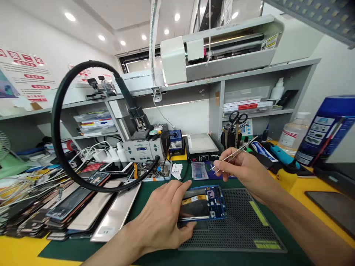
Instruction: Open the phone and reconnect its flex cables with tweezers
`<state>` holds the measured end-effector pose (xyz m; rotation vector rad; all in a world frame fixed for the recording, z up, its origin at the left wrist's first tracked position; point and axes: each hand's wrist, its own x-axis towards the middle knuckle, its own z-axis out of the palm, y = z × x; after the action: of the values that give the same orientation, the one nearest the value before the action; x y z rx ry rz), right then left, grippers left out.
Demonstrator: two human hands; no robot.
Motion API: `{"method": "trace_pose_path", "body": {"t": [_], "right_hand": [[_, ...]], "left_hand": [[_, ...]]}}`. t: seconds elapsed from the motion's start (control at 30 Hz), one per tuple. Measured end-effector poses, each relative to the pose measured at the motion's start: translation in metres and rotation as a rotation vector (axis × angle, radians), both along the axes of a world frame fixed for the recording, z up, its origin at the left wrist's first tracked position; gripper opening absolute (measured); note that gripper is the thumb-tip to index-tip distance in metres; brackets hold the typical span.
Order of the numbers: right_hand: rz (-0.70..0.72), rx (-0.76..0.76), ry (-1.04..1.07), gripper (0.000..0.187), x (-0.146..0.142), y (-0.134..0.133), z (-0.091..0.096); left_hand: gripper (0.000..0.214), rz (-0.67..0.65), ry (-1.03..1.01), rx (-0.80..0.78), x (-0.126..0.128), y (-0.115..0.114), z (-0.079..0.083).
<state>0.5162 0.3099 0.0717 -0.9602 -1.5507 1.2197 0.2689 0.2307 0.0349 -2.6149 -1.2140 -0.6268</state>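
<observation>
Left hand [162, 212] clasping opened phone [203, 204], right hand [238, 164] raised, pinching tweezers [240, 149]

Blue canister [318, 127] beside clear bottle [293, 135]

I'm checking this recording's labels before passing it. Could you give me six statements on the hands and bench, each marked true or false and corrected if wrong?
1. The left hand holds an opened phone. True.
2. The right hand holds a screwdriver. False: it holds tweezers.
3. Circuit board shows inside the opened phone. True.
4. The tweezers' tips touch the opened phone. False: they are apart from it.
5. Scissors stand handles up at the back. True.
6. The piled phones lie to the right of both hands. False: they lie to the left.
</observation>
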Motion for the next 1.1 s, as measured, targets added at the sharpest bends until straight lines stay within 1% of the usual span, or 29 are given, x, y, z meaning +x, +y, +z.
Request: {"method": "trace_pose_path", "body": {"t": [0.07,0.13,0.2,0.27,0.37,0.4,0.47,0.57,0.7,0.9,1.1], "right_hand": [[-0.019,0.053,-0.066,0.024,0.002,-0.001,0.003],[-0.008,0.075,-0.151,0.023,0.002,-0.003,0.005],[0.016,0.079,-0.233,0.026,0.002,-0.005,0.005],[0.029,0.084,-0.289,0.028,0.001,-0.007,0.002],[0.009,0.104,-0.322,0.027,-0.002,-0.012,-0.006],[-0.007,0.11,-0.326,0.027,-0.003,-0.014,-0.009],[-0.04,0.113,-0.336,0.024,-0.005,-0.017,-0.014],[-0.065,0.096,-0.337,0.023,-0.007,-0.022,-0.018],[-0.044,0.071,-0.341,0.021,-0.009,-0.027,-0.02],[-0.127,0.184,-0.401,0.011,-0.011,-0.032,-0.022],[-0.134,0.234,-0.413,0.005,-0.015,-0.033,-0.02]], "left_hand": [[0.08,0.002,0.021,-0.115,0.003,0.005,0.0],[0.08,0.011,0.047,-0.193,0.003,0.009,-0.001],[0.08,0.013,0.05,-0.242,0.002,0.012,-0.002],[0.07,0.01,0.021,-0.257,-0.001,0.013,-0.005],[0.04,0.014,-0.024,-0.208,-0.003,0.014,-0.011],[0.033,0.014,-0.032,-0.181,-0.003,0.014,-0.013],[0.027,0.0,-0.047,-0.125,-0.003,0.016,-0.017],[0.027,-0.045,-0.087,-0.039,-0.002,0.017,-0.022],[0.03,-0.074,-0.144,0.029,-0.002,0.017,-0.026],[0.03,-0.063,-0.193,0.015,-0.002,0.017,-0.027],[0.034,-0.042,-0.219,-0.053,-0.003,0.021,-0.032]]}}
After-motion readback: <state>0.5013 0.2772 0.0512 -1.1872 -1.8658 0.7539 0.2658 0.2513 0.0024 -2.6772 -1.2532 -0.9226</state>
